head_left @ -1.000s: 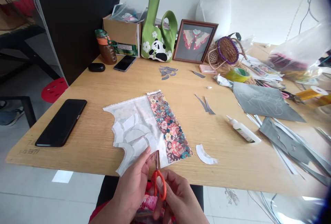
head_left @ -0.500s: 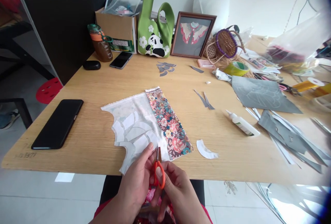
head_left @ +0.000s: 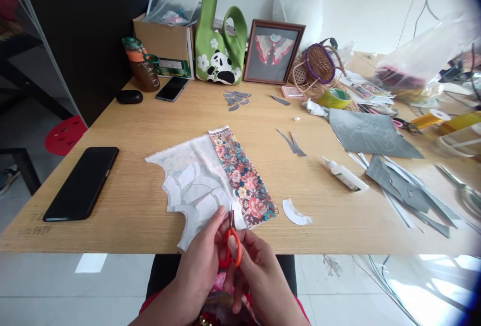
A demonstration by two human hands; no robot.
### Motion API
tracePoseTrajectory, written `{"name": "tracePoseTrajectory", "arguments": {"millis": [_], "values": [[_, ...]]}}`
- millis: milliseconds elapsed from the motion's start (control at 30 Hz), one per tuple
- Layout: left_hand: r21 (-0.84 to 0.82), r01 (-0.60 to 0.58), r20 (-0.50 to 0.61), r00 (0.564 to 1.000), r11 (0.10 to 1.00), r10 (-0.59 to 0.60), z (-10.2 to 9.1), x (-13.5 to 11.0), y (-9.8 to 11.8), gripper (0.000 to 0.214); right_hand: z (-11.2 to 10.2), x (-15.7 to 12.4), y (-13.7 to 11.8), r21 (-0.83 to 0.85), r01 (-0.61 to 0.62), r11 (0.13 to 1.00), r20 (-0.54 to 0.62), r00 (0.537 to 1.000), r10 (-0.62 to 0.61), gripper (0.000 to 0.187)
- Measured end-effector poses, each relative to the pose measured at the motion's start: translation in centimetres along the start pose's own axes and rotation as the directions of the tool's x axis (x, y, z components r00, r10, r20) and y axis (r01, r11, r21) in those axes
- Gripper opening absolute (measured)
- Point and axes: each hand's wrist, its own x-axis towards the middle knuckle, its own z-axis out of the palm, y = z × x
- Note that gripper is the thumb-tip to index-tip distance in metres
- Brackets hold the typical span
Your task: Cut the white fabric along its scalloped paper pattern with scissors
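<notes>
Scissors: a small orange-handled pair (head_left: 232, 241) with its blades pointing away from the person. The tips are at the near edge of the fabric, where the white part meets the floral strip.
Right hand: the right hand (head_left: 259, 276) is closed on the scissors' loops.
Left hand: the left hand (head_left: 199, 261) has thumb and fingers pinched shut on the fabric's near edge, just beside the blades.
Fabric: the fabric (head_left: 199, 180) lies flat at the middle of the surface's (head_left: 150, 125) front edge, and its near corner hangs over that edge. White curved shapes show on its pale side, and the floral strip (head_left: 244, 175) runs along its right side.
Cut piece: a white crescent (head_left: 296, 213) lies just right of the fabric, not touching it.
Doing it well: the pinch probably needs to hold the cloth taut close to the blades. Short snips along a curved outline, with the cloth turned rather than the scissors, should give a cleaner edge. The left fingertips look close to the blades and should stay out of their path.
Nearby: a glue bottle (head_left: 343, 174) lies to the right, and a black phone (head_left: 80, 183) lies toward the front left corner.
</notes>
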Motion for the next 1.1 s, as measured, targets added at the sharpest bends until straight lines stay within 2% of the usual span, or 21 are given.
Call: {"name": "tracePoseTrajectory", "arguments": {"millis": [200, 500, 667, 867, 1100], "values": [[0.0, -0.002, 0.055, 0.999, 1.0, 0.002, -0.4, -0.2, 0.1, 0.032, -0.1, 0.0, 0.2, 0.012, -0.005, 1.0, 0.008, 1.0, 0.005, 0.054], [-0.056, -0.154, -0.039, 0.988, 0.987, 0.152, 0.3, 0.0, 0.5, 0.031, 0.1, 0.0, 0.1, -0.008, 0.031, 0.999, -0.009, 0.999, -0.031, 0.052], [-0.046, -0.098, -0.02, 0.995, 0.994, 0.097, 0.7, -0.1, 0.6, 0.037, 0.1, -0.2, 0.1, 0.001, 0.037, 0.999, 0.0, 0.999, -0.037, 0.052], [-0.056, -0.159, -0.086, 0.984, 0.986, 0.154, 0.9, 0.2, 0.5, 0.027, -0.1, -0.1, 0.3, -0.025, 0.022, 0.999, 0.003, 1.0, -0.022, 0.05], [-0.028, -0.169, -0.064, 0.984, 0.985, 0.167, 1.1, 0.3, 0.8, 0.026, 0.1, 0.0, 0.3, -0.006, 0.04, 0.999, -0.014, 0.999, -0.04, 0.051]]}}
